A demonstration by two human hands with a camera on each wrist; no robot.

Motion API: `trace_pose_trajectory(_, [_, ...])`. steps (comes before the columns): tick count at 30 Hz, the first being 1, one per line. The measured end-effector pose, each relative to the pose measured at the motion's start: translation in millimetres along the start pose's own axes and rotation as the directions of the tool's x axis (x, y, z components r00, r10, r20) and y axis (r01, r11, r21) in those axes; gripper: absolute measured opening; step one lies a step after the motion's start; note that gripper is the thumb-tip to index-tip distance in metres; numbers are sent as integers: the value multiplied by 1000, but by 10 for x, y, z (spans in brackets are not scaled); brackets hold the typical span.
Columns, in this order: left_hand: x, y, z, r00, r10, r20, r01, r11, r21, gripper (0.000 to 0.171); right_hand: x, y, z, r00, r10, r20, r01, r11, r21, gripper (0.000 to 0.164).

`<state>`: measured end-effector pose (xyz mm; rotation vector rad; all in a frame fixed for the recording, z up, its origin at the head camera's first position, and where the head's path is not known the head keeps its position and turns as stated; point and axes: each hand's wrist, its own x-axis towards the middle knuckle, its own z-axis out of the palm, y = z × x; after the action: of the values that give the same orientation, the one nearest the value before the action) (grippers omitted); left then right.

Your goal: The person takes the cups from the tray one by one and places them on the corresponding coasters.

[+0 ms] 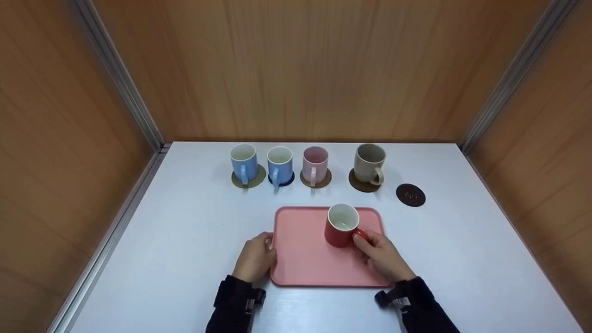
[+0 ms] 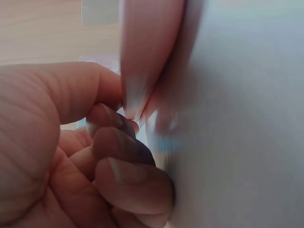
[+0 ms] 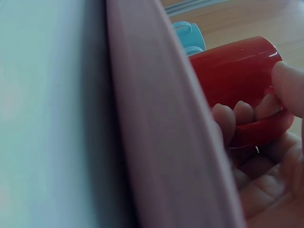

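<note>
A red mug (image 1: 340,233) with a pale inside stands upright over the right part of a pink tray (image 1: 300,263). My right hand (image 1: 383,255) grips its handle, and in the right wrist view the fingers pass through the loop of the red mug (image 3: 232,71). At the tray's left rim is my left hand (image 1: 255,258). Seen from the left wrist, its thumb and curled fingers pinch the edge of the pink tray (image 2: 147,47).
Behind the tray, two blue mugs (image 1: 244,163), a pink mug (image 1: 315,163) and a grey-brown mug (image 1: 368,162) stand on round coasters. A dark brown coaster (image 1: 410,195) lies bare at the right. Wooden panels (image 1: 300,69) enclose the white table (image 1: 175,240).
</note>
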<state>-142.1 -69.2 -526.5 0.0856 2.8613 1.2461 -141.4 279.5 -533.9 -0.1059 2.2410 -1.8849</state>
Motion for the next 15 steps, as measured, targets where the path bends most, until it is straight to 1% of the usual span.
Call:
trace_pose_trajectory(3, [0, 5, 0, 1000, -18, 8, 18, 1000, -3, 42, -7, -6, -8, 1000, 6, -16, -6, 1000, -3, 53])
trace_pose_trajectory(7, [2, 11, 2, 1000, -18, 18, 18, 1000, -9, 42, -14, -12, -5, 1000, 7, -29, -7, 1000, 13, 57])
trace_pose_trajectory(12, [4, 8, 7, 1000, -8, 13, 8, 1000, 1, 41, -22, -20, 10, 999, -7, -47, 9, 999, 34, 55])
trace_pose_trajectory(15, [11, 8, 7, 1000, -14, 7, 14, 1000, 6, 41, -21, -28, 16, 997, -21, -68, 24, 999, 42, 53])
